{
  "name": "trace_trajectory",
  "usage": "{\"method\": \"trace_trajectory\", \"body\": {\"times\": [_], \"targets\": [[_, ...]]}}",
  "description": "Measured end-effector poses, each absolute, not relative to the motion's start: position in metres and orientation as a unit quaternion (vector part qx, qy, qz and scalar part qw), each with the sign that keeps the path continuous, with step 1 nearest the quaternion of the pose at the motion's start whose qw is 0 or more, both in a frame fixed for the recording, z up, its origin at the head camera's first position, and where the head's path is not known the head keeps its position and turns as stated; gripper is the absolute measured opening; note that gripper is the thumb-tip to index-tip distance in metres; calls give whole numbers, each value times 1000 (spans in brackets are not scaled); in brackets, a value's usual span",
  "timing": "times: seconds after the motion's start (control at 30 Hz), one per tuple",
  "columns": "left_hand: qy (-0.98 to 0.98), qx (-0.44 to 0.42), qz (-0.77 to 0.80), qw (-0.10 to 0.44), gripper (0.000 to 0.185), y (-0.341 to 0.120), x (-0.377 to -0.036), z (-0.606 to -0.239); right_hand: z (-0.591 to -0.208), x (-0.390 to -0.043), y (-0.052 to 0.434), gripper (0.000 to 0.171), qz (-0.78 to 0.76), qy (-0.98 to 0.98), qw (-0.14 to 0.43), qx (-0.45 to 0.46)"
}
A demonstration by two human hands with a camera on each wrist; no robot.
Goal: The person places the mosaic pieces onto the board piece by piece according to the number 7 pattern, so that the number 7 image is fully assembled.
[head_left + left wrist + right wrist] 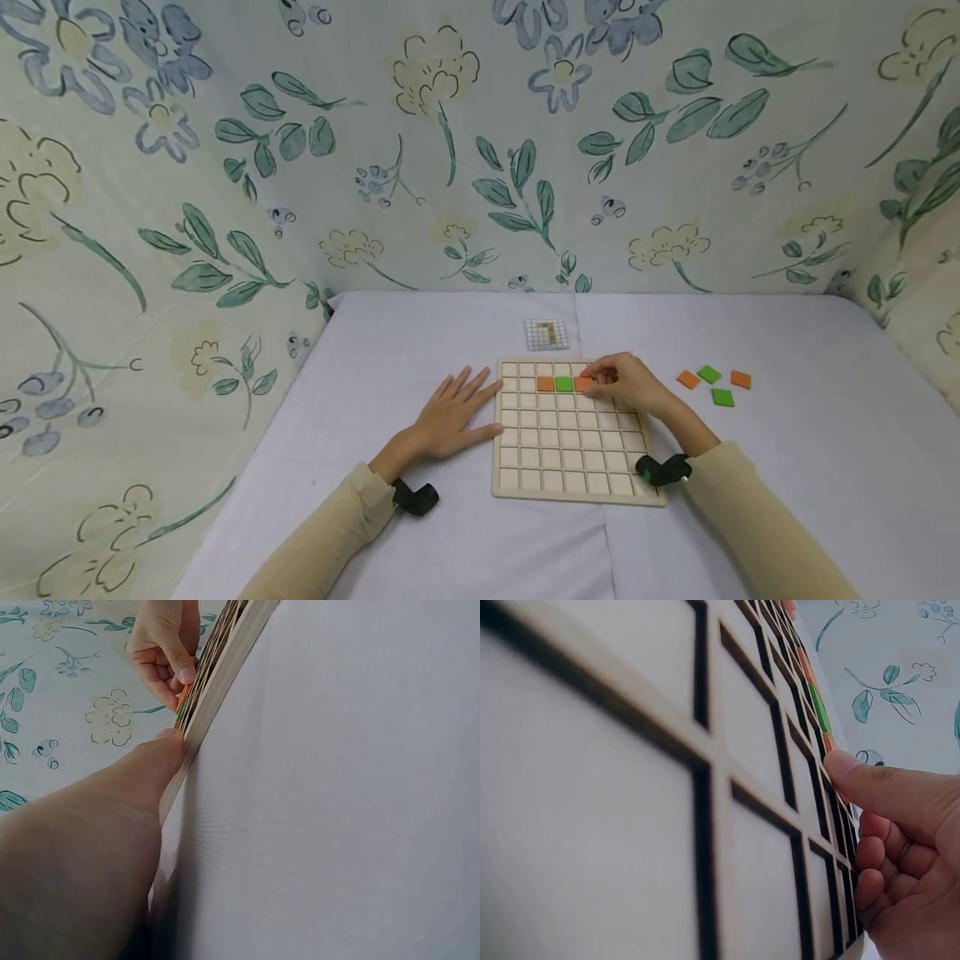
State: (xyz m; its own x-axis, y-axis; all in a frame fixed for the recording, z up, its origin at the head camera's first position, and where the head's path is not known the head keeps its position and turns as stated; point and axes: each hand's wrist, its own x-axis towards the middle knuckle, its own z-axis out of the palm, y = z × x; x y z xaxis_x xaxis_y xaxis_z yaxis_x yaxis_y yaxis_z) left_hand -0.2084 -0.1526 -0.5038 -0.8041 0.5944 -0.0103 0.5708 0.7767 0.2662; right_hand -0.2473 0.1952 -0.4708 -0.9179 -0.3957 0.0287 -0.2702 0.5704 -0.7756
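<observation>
A square wooden grid board (pixel 551 437) lies on the table. In one of its upper rows sit an orange tile (pixel 545 384), a green tile (pixel 564 384) and another orange tile (pixel 581 385) side by side. My right hand (pixel 626 385) pinches that rightmost orange tile between thumb and fingers at its cell, hiding part of it. In the right wrist view the thumb (pixel 844 763) touches the tile's end, the other fingers curled below. My left hand (pixel 453 417) lies spread on the table, fingertips and thumb touching the board's left edge.
Beyond the board lies a small pattern card (pixel 546 334) showing a coloured grid. To the right are loose orange tiles (pixel 741 380) and green tiles (pixel 723 397). White cloth covers the table (pixel 375 358); a floral curtain (pixel 450 208) hangs behind it.
</observation>
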Motion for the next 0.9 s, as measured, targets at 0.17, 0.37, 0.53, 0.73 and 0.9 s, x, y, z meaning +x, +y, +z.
{"method": "trace_trajectory", "body": {"times": [0.17, 0.37, 0.53, 0.73, 0.9], "targets": [[941, 310, 128, 48, 80, -152, -208, -501, -471, -248, 198, 26, -429, 882, 75, -178], [940, 313, 131, 38, 79, -152, -208, -503, -469, -246, 208, 31, -455, 873, 72, -160], [939, 315, 130, 39, 79, -152, -208, -503, -459, -240, 220, 35, -477, 866, 62, -138], [940, 312, 129, 43, 79, -152, -207, -500, -447, -229, 238, 38, -464, 876, 38, -128], [940, 312, 131, 43, 79, -151, -207, -501, -442, -218, 257, 43, -467, 875, 24, -122]]}}
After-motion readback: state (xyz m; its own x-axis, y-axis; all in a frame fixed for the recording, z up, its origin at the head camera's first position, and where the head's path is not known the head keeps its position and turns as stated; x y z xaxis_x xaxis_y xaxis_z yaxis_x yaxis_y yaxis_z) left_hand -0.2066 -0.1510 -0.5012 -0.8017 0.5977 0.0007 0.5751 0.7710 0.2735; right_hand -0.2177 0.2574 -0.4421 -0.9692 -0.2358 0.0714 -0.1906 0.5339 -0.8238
